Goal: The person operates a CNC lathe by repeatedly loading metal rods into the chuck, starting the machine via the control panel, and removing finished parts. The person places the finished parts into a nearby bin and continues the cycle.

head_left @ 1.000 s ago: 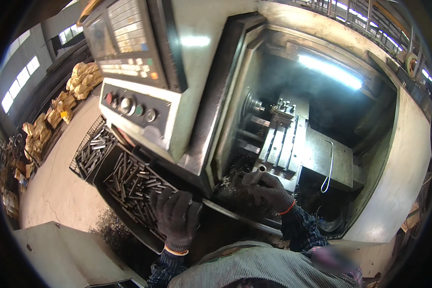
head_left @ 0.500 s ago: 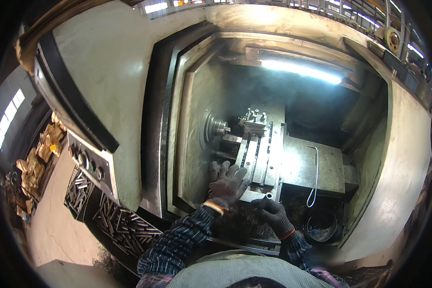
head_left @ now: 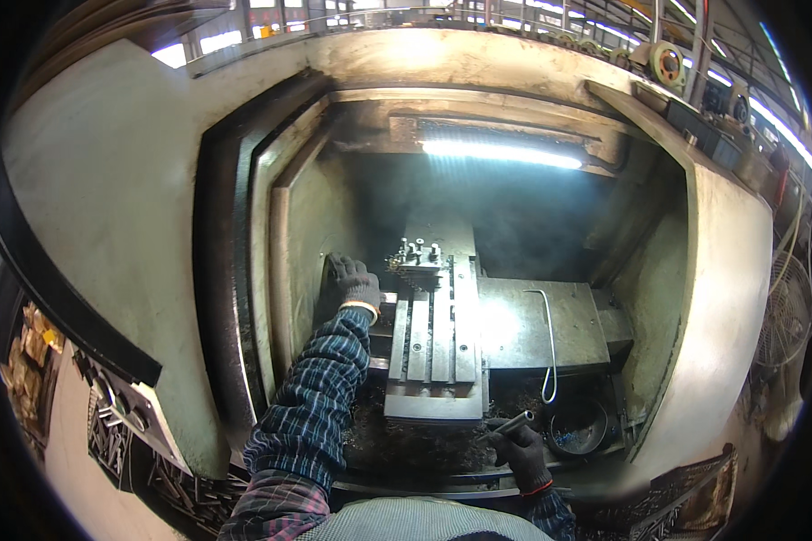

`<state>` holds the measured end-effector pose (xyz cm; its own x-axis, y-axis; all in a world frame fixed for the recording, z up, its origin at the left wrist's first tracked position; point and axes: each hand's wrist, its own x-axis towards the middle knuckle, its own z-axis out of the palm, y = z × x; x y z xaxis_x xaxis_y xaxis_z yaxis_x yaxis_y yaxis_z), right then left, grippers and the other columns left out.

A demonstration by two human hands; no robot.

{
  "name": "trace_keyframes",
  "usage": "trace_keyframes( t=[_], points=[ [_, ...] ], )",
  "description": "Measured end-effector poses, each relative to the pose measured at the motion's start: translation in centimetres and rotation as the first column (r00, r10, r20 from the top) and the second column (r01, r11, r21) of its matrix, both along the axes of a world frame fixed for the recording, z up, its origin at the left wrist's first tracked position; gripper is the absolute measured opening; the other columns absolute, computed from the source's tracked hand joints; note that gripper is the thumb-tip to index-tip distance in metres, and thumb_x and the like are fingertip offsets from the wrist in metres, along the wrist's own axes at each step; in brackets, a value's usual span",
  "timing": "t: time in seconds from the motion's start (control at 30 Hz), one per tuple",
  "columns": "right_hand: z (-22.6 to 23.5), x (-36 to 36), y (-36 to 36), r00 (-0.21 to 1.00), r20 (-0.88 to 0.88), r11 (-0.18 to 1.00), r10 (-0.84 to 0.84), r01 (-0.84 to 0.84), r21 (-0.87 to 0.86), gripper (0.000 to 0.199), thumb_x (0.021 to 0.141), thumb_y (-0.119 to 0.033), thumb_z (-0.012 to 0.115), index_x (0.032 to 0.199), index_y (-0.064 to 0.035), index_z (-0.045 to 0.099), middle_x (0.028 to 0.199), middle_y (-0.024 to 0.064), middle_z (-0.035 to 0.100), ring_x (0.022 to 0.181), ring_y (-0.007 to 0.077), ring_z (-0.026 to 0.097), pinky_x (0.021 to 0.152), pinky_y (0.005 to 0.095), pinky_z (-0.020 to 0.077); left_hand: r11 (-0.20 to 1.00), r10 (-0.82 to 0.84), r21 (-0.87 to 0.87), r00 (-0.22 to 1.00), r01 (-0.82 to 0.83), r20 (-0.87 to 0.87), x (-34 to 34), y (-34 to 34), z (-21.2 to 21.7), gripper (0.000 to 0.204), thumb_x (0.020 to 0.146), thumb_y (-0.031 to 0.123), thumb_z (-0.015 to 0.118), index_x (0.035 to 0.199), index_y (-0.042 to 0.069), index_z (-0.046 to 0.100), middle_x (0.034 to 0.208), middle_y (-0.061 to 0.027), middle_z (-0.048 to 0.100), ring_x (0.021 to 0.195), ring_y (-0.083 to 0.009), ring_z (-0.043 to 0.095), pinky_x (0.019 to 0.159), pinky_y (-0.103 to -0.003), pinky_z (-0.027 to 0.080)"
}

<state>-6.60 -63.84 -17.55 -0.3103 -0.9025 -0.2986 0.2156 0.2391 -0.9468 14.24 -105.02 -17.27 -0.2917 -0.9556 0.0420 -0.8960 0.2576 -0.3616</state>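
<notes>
While the gloved left hand (head_left: 355, 284) reaches deep into the machine from the head view's lower edge, it rests at the inner left wall (head_left: 305, 243), its back toward the camera. Its fingers bend over and away, so I cannot tell whether they grip anything; the hand itself covers the spot behind it. The checked left sleeve (head_left: 309, 392) hides part of the machine's floor.

Near the front of the opening, the gloved right hand (head_left: 519, 453) has its fingers closed around a short metal tube (head_left: 517, 422), whose open end tilts up and to the right.

Between the hands stands a slotted slide (head_left: 467, 361), with a bolted tool block (head_left: 419, 261) on it, just right of the left hand. Farther right lies a flat metal cover (head_left: 573, 329); a bent rod (head_left: 551, 347) runs down across it, its loop hanging past the front edge, above a round dark pan (head_left: 576, 448). A bright lamp (head_left: 503, 155) shines through haze overhead.

Outside, metal pieces (head_left: 113, 442) fill containers at lower left, below a knobbed panel (head_left: 122, 401). At right are a caged fan (head_left: 788, 311) and, lower, a crate (head_left: 720, 491).
</notes>
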Motion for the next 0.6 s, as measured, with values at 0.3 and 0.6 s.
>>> trace_keyframes(
  t=[0.3, 0.6],
  points=[
    [-0.7, -0.4, -2.2, 0.996, -0.074, 0.991, -0.059, 0.049, -0.127, 0.033, 0.096, -0.013, 0.073, 0.127, -0.0011, 0.067, 0.088, 0.0048, 0.073, 0.063, 0.0065, 0.060, 0.051, 0.0223, 0.0484, 0.891, -0.394, 0.063, 0.835, 0.450, -0.385, -9.6, 5.2, -0.6, 0.025, 0.095, 0.029, 0.060, 0.112, 0.013, 0.069, 0.099, -0.0172, 0.072, 0.092, -0.0358, 0.072, 0.075, -0.052, 0.057],
    [-1.4, 0.6, -15.0, 0.984, -0.179, 0.941, -0.004, -0.057, -0.333, 0.040, 0.097, -0.018, 0.073, 0.129, 0.0034, 0.063, 0.102, 0.0132, 0.075, 0.094, 0.0151, 0.072, 0.078, 0.0280, 0.0615, 0.930, -0.001, -0.079, -0.212, 0.358, -0.977, 2.4, 22.7, 7.1, 0.040, 0.092, 0.001, 0.073, 0.130, 0.011, 0.061, 0.101, -0.0048, 0.068, 0.082, -0.0125, 0.068, 0.074, -0.029, 0.058]
  ],
)
